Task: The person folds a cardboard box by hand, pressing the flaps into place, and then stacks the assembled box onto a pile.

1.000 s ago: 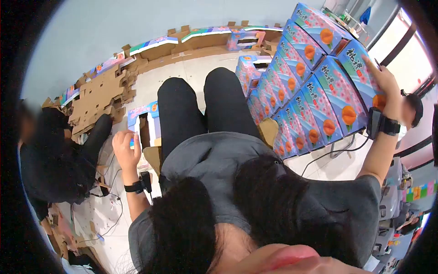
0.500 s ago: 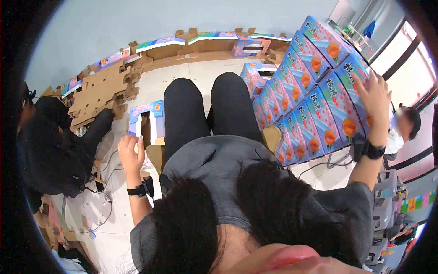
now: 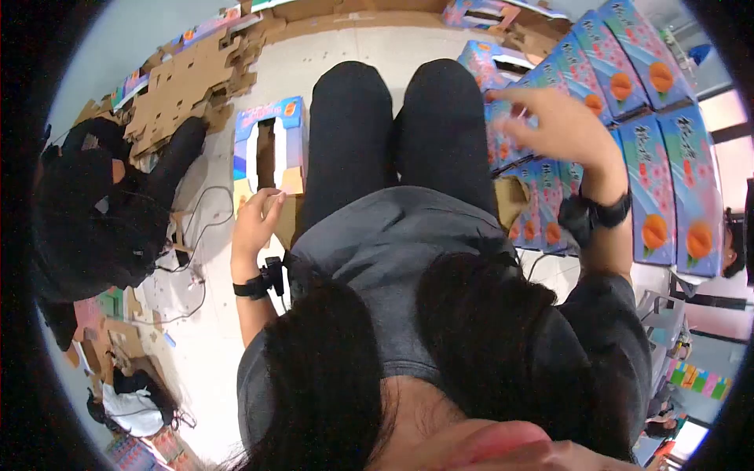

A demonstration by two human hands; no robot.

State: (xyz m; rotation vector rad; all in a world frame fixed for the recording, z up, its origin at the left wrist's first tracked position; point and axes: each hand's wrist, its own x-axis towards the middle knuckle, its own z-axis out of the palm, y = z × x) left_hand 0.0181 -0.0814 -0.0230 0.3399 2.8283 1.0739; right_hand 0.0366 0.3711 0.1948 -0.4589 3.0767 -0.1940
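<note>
My left hand (image 3: 258, 220) is beside my left thigh, fingers loosely bent and thumb apart, with nothing in it. In this view its fingertips overlap the near end of a blue-and-pink printed carton (image 3: 292, 129) with an opening in its top. My right hand (image 3: 561, 129) hovers in front of the stacked cartons, fingers pointing left and parted, slightly blurred and holding nothing. Behind and around it rise the stacked blue cartons (image 3: 653, 184), printed with an orange fruit and pink blossoms. Another carton with a cut-out top (image 3: 481, 67) stands beyond my right knee.
Flattened brown cardboard (image 3: 192, 82) lies at the far left, beside a seated person in black (image 3: 94, 220). Cables (image 3: 206, 228) trail over the floor on that side. Another person in white (image 3: 133, 408) is at the lower left. Grey chairs (image 3: 660, 314) stand at the right.
My right hand has left the front of the upper stacked carton and swung left toward my right knee. My left hand now appears at the carton's near end. The view has tilted down.
</note>
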